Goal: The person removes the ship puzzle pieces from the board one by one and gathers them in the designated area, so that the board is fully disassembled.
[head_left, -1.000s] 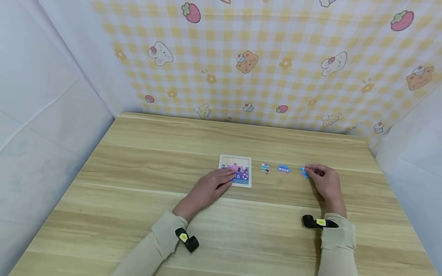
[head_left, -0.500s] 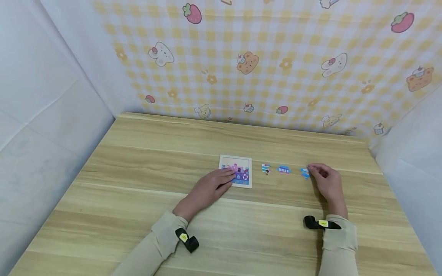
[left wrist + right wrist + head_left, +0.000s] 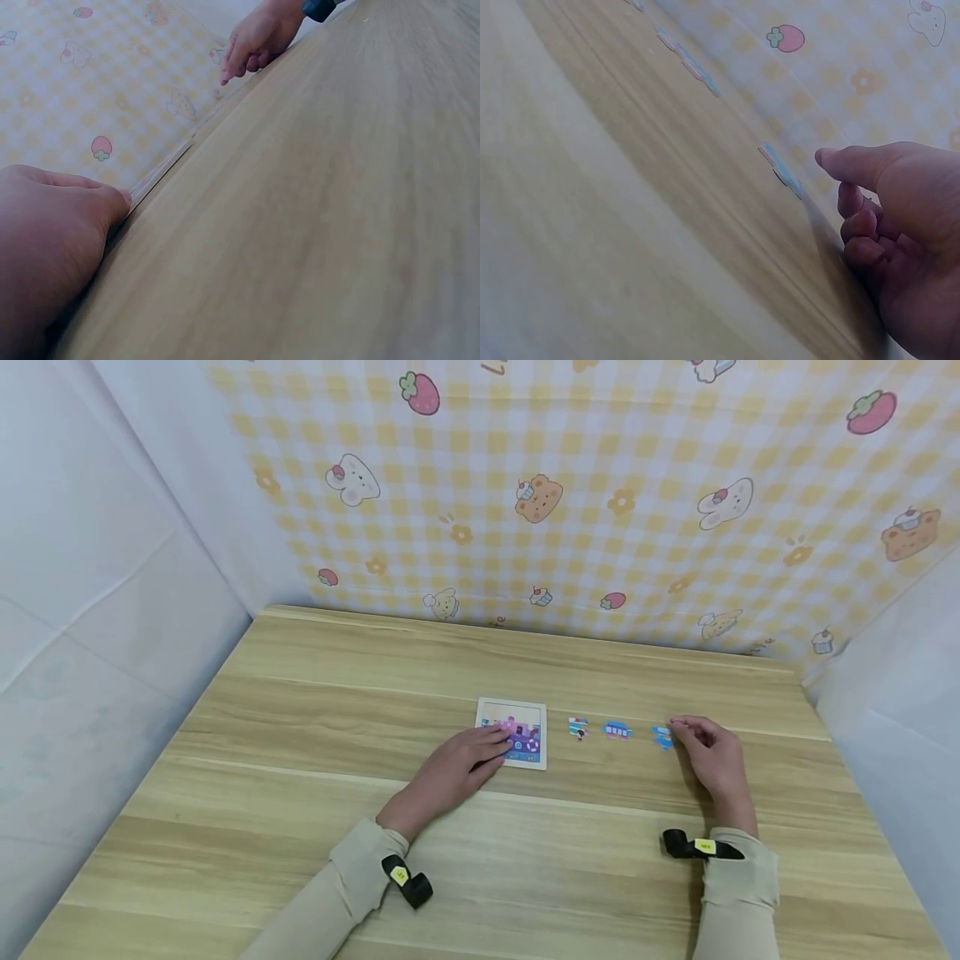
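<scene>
My left hand (image 3: 456, 767) rests with outstretched fingers on a small square jigsaw puzzle board (image 3: 517, 712), covering its lower left part. The board has a pale rim and a pink and purple ship picture in its lower portion, with bare backing above. To its right, three loose puzzle pieces lie in a row: a striped one (image 3: 577, 728), a blue one with windows (image 3: 617, 729) and a blue one (image 3: 662, 737) at the far end. Just right of that last piece is my right hand (image 3: 708, 758). In the right wrist view its thumb is extended, its fingers loosely bent, holding nothing.
Everything lies on a wood-grain table (image 3: 525, 860). A yellow checked cloth (image 3: 585, 543) with cartoon prints hangs behind its back edge, and white sheets (image 3: 112, 610) flank the sides. A black camera (image 3: 408, 882) sits on the left cuff, another (image 3: 697, 845) on the right.
My right hand has let go of the blue puzzle piece at the far end and drawn slightly right. The left hand has stayed on the puzzle board.
</scene>
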A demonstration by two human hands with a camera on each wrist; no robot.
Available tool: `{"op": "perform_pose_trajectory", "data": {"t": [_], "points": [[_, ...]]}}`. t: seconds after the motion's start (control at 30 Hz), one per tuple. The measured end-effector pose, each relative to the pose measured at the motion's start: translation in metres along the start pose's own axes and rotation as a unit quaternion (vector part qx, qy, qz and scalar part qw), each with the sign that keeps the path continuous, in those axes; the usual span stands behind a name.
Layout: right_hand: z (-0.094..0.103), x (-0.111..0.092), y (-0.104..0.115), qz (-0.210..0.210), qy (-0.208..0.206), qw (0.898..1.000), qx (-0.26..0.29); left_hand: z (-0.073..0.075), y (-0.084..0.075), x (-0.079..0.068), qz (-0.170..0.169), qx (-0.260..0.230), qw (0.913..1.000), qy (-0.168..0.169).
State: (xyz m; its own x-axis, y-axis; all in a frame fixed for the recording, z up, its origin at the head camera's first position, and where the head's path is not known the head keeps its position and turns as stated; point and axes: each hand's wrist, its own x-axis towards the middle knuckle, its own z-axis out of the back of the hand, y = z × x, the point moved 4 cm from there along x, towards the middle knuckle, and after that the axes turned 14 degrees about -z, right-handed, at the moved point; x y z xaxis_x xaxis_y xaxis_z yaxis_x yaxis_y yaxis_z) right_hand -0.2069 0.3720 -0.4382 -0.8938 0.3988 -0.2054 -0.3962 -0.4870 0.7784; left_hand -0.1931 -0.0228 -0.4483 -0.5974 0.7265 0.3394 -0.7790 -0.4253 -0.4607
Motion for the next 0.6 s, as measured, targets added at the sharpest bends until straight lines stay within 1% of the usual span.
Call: {"op": "perform_pose_trajectory", "data": {"t": [0.03,0.1,0.2,0.27,0.33,0.4,0.47,0.53,0.6], "points": [[0.000,0.000,0.000,-0.001,0.000,1.000,0.000,0.000,0.000,0.000,0.001,-0.003,1.0000,-0.005],[0.000,-0.001,0.000,-0.003,-0.001,1.000,0.000,0.002,0.000,-0.001,0.001,-0.007,0.9997,-0.025],[0.001,0.000,0.002,-0.005,-0.005,1.000,0.002,0.008,0.000,-0.001,-0.002,-0.006,0.9975,-0.071],[0.001,-0.001,0.003,-0.006,-0.008,1.000,0.005,0.012,0.003,-0.003,0.008,0.004,0.9954,-0.096],[-0.001,-0.003,0.005,-0.001,-0.009,1.000,0.011,0.015,0.006,-0.004,0.026,0.011,0.9936,-0.109],[-0.005,-0.006,0.010,0.014,-0.003,1.000,0.018,0.018,0.010,-0.007,0.051,0.009,0.9924,-0.112],[-0.012,-0.012,0.020,0.037,0.003,0.999,0.029,0.019,0.014,-0.008,0.075,0.006,0.9919,-0.102],[-0.022,-0.018,0.034,0.069,0.014,0.997,0.037,0.019,0.017,-0.010,0.093,0.007,0.9921,-0.084],[-0.037,-0.024,0.052,0.100,0.025,0.994,0.046,0.018,0.020,-0.011,0.103,0.018,0.9926,-0.061]]}}
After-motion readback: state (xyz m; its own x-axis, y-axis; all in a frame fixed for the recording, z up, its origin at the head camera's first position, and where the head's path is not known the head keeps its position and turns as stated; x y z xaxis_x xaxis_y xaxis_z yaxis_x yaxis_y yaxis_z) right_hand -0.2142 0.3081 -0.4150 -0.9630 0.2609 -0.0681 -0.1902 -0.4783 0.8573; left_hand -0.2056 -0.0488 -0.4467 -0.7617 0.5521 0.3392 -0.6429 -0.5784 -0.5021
